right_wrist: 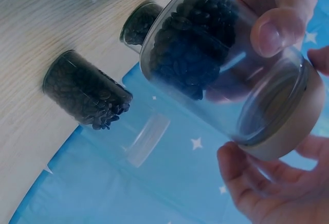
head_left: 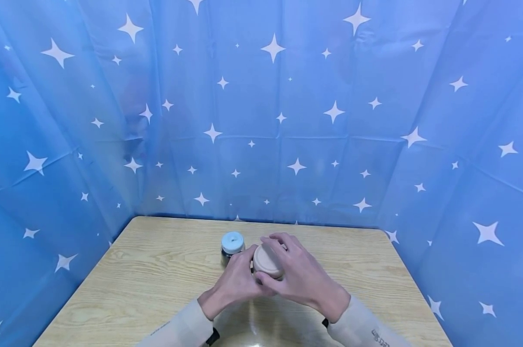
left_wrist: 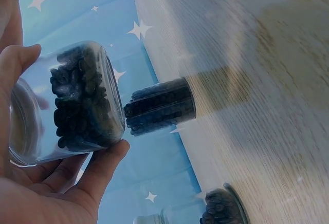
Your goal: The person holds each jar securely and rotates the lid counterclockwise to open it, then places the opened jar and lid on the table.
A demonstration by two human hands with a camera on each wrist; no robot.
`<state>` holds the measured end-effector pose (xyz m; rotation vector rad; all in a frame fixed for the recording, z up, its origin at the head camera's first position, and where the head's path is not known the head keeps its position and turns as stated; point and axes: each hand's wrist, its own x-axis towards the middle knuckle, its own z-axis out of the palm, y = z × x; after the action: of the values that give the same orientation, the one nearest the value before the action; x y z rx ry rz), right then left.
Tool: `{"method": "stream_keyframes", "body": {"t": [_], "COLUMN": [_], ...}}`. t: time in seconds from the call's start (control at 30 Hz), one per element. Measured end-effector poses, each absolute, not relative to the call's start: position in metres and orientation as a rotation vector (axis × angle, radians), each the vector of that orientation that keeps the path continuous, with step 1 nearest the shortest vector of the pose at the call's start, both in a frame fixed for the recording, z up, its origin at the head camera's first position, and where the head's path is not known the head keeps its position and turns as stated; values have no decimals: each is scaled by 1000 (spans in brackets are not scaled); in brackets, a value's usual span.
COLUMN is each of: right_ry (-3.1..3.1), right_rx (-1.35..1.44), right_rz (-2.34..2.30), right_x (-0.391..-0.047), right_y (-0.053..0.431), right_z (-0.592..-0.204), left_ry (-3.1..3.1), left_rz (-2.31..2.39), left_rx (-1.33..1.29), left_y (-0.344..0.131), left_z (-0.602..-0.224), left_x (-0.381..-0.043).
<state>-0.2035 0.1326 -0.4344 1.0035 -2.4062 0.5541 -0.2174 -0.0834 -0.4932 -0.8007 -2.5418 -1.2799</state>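
Observation:
My left hand (head_left: 239, 279) grips a clear glass jar (left_wrist: 85, 98) by its body, and dark seeds or beans fill part of it. The jar is held up off the table. Curled round its beige lid (head_left: 267, 261), at the rim, are the fingers of my right hand (head_left: 302, 272). The lid sits on the jar's mouth; whether it is tight I cannot tell. Just beyond the left hand, a second jar with a pale blue lid (head_left: 233, 242) stands on the table, its lower part hidden by that hand in the head view.
Two jars of dark contents, a nearer jar (right_wrist: 85, 90) and a smaller-looking jar (right_wrist: 140, 24), stand on the wooden table (head_left: 157, 270) in the right wrist view. A blue curtain (head_left: 252, 111) with white stars surrounds the table's back and sides.

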Motion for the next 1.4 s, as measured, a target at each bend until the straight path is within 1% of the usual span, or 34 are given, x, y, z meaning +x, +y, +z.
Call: {"method": "stream_keyframes", "body": {"t": [0.4,1.0,1.4], "right_ry": [-2370,-2359,-2355], "right_rx": [1039,1106,1302], "right_rz": [546,551,583], "right_x": [-203,-208,-219], "right_y": [132,136,143], "right_z": [-435,-435,-429], "left_ry": [-2561,-2548,-2537], "left_rz": [-1271,-1314,-1319], "left_rx": [-767,-787,-805], "left_y": [-84,-86,-85], "left_z": [-492,-493,-493], "left_x": [-217,-217,-217]}}
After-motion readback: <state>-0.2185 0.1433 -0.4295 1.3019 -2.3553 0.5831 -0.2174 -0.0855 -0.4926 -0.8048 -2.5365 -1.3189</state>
